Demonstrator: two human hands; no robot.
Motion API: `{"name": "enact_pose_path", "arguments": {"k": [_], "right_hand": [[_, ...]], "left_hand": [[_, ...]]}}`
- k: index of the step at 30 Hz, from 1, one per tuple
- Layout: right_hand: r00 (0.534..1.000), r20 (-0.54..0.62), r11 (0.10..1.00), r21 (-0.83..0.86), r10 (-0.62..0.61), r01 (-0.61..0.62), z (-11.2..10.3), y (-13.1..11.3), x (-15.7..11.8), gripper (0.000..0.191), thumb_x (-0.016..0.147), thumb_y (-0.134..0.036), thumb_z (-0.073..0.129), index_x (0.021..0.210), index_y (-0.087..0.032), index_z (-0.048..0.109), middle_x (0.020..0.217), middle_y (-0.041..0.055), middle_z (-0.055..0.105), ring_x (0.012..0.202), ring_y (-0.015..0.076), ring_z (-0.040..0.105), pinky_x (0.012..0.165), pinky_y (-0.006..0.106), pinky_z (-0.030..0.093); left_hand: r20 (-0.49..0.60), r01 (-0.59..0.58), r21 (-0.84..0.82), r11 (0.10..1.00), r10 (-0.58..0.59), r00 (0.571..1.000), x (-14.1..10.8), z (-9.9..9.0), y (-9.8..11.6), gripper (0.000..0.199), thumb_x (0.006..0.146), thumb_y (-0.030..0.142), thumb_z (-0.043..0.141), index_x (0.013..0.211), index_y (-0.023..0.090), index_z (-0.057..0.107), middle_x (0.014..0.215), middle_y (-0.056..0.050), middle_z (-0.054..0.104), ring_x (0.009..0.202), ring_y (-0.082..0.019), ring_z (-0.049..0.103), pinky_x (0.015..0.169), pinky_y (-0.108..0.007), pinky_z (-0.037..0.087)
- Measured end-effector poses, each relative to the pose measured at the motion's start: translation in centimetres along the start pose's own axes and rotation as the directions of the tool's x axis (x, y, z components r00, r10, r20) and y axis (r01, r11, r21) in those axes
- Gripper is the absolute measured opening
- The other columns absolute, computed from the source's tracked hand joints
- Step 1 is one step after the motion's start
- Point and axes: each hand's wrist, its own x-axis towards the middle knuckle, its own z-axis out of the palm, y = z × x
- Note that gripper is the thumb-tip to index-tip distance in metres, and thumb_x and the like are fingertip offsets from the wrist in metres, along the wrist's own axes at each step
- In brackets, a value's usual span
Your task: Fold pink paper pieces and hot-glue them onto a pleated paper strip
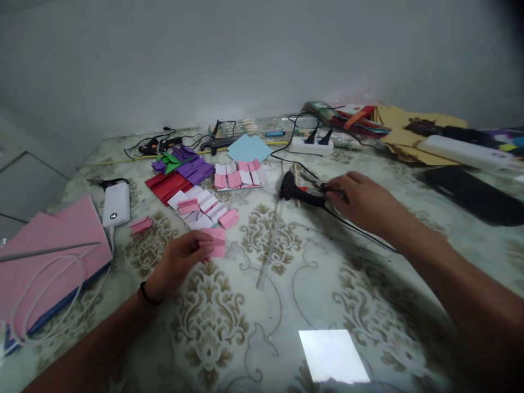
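Observation:
Between the thumb and fingers of my left hand (180,259) is a folded pink paper piece (216,242). My right hand (354,202) is closed at the handle end of a black glue gun (301,192), its fingers pinched on a small dark object too small to name. A clear glue stick (270,245) extends from the glue gun toward me over the patterned tablecloth (254,327). Folded pink and white papers (200,207) lie just beyond my left hand, and another group of pink and white pieces (239,176) sits farther back.
Purple (195,170) and red folded papers (167,185), blue sheets (249,148) and a power strip (311,146) lie toward the back. At left are a white power bank (117,203) and pink sheets (53,256). A black case (475,194) lies at right.

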Motion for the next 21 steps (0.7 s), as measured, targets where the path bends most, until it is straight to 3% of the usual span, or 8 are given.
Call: {"name": "enact_pose_path", "arguments": {"k": [4, 9, 13, 16, 21], "right_hand": [[0.987, 0.120, 0.994, -0.041, 0.102, -0.098, 2.3, 4.1, -1.2, 0.034, 0.096, -0.030, 0.057, 0.121, -0.008, 0.067, 0.116, 0.0209, 0.065, 0.099, 0.0269, 0.064, 0.090, 0.035, 0.049], [0.968, 0.161, 0.981, -0.041, 0.193, -0.189, 1.9, 4.2, -1.1, 0.034, 0.095, -0.027, 0.054, 0.121, -0.009, 0.067, 0.112, 0.0179, 0.066, 0.094, 0.0237, 0.065, 0.089, 0.032, 0.050], [0.954, 0.186, 0.969, -0.117, 0.236, -0.217, 1.7, 4.5, -0.1, 0.039, 0.091, -0.028, 0.059, 0.125, -0.010, 0.066, 0.116, 0.0185, 0.067, 0.100, 0.0258, 0.066, 0.090, 0.033, 0.051], [0.914, 0.245, 0.945, -0.148, 0.322, -0.293, 1.9, 5.1, 0.3, 0.047, 0.090, -0.035, 0.062, 0.130, -0.011, 0.063, 0.114, 0.0177, 0.071, 0.099, 0.0270, 0.068, 0.086, 0.034, 0.051], [0.874, 0.301, 0.924, -0.079, 0.381, -0.375, 1.9, 6.1, 0.7, 0.048, 0.085, -0.040, 0.064, 0.127, -0.015, 0.061, 0.105, 0.0122, 0.076, 0.092, 0.0259, 0.070, 0.080, 0.034, 0.051]], "left_hand": [[0.018, 0.007, 0.003, 1.000, -0.007, 1.000, 0.0, 0.1, 0.2, 0.026, 0.083, 0.040, 0.080, 0.087, 0.015, 0.072, 0.081, 0.000, 0.065, 0.068, -0.006, 0.059, 0.064, -0.016, 0.053], [0.006, -0.005, 0.014, 1.000, 0.005, 1.000, 0.1, 0.2, 0.6, 0.028, 0.083, 0.041, 0.079, 0.085, 0.015, 0.069, 0.080, 0.000, 0.061, 0.070, -0.007, 0.057, 0.063, -0.016, 0.048], [0.024, 0.041, -0.039, 0.998, -0.040, 0.999, 0.1, 0.1, 0.5, 0.031, 0.084, 0.045, 0.077, 0.088, 0.017, 0.065, 0.083, 0.000, 0.064, 0.078, -0.012, 0.067, 0.069, -0.020, 0.052], [0.048, 0.074, -0.075, 0.994, -0.071, 0.996, 0.0, 0.1, 0.3, 0.029, 0.086, 0.044, 0.075, 0.089, 0.018, 0.063, 0.087, 0.000, 0.068, 0.082, -0.015, 0.072, 0.070, -0.023, 0.056], [0.008, 0.033, -0.047, 0.998, -0.033, 0.999, 0.1, 0.2, 0.6, 0.026, 0.082, 0.040, 0.079, 0.087, 0.016, 0.071, 0.084, -0.002, 0.072, 0.077, -0.014, 0.071, 0.068, -0.022, 0.059]]}}
